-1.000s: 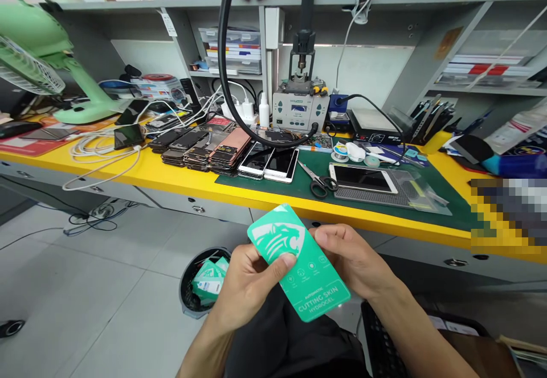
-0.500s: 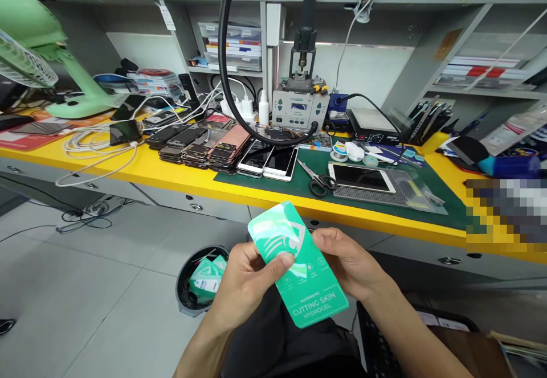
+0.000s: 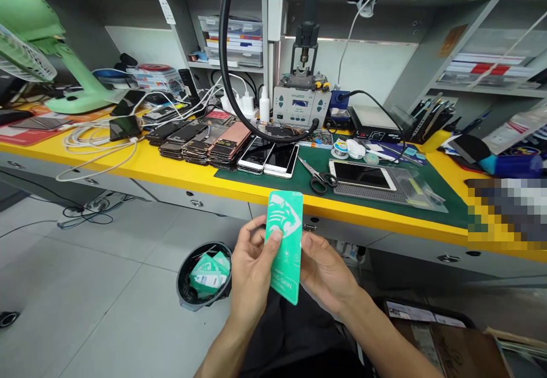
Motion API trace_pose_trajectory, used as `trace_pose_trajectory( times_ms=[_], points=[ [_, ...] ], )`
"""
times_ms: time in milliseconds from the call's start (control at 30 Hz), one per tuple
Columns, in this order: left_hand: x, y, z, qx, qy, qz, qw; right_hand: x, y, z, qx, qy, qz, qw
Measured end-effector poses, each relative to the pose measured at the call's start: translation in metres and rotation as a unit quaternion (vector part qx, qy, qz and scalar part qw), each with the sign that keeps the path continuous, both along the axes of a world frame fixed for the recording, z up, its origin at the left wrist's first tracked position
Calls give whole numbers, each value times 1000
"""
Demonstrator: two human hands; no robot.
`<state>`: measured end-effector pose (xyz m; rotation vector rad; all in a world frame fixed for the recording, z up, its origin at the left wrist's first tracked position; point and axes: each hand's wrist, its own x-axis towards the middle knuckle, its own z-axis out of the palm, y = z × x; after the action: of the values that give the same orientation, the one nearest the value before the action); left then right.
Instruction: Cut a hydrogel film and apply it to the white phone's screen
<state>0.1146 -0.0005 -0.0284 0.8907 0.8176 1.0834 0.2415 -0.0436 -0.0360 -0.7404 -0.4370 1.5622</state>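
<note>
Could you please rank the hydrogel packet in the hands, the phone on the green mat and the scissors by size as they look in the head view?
1. Hydrogel packet and phone: alike; the packet is nearer the camera, so unranked.
2. Scissors: smallest.

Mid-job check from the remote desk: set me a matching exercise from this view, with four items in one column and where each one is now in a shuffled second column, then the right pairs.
Items:
1. Hydrogel film packet
2. Scissors
3. White smartphone
4. Green-and-white packets

Places:
A. In the round bin on the floor
B. Upright under the left hand's thumb, beside the right hand
C. On the grey perforated mat
D. On the green work mat

Pairs: 1-B, 2-D, 3-C, 4-A
</note>
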Motion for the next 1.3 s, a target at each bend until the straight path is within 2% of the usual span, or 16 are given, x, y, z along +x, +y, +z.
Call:
trace_pose_trajectory(
  times_ms=[67,133,200,267,400,500,567,833,900,967,1000,1100,1167,1233,1300],
  points=[
    [-1,-2,-3,62,55,54,995,-2,1,1,10,-17,-2,1000],
    [-3,-2,-5,131,122,83,980,-3,2,3,15,-39,-10,999],
    [-8,-1,-4,195,178,65,962,-1,3,4,17,-67,-34,997],
    [-12,1,-2,225,208,24,952,3,4,4,11,-98,-66,993],
    [-17,6,3,157,185,-56,969,6,6,6,-3,-156,-112,981],
    [-19,10,4,99,108,-130,981,4,7,9,25,-192,-125,973],
    [-21,11,3,78,60,-157,983,2,8,10,40,-210,-130,968],
    [-24,13,-1,33,-4,-165,986,0,10,8,62,-230,-122,963],
    [-23,16,-3,-1,-43,-158,987,2,7,10,77,-251,-121,957],
    [-23,18,-5,-52,-102,-149,982,4,2,13,110,-313,-112,937],
    [-23,20,-5,-73,-132,-144,978,4,-2,15,135,-361,-105,917],
    [-23,21,-7,-92,-186,-126,970,2,-12,20,221,-505,-93,829],
    [-23,20,-6,-85,-193,-112,971,-2,-15,22,255,-558,-104,783],
    [-22,18,-5,-74,-186,-99,975,-5,-16,23,264,-578,-116,764],
    [-22,16,-4,-55,-176,-86,979,-7,-15,23,254,-583,-114,763]
  ],
)
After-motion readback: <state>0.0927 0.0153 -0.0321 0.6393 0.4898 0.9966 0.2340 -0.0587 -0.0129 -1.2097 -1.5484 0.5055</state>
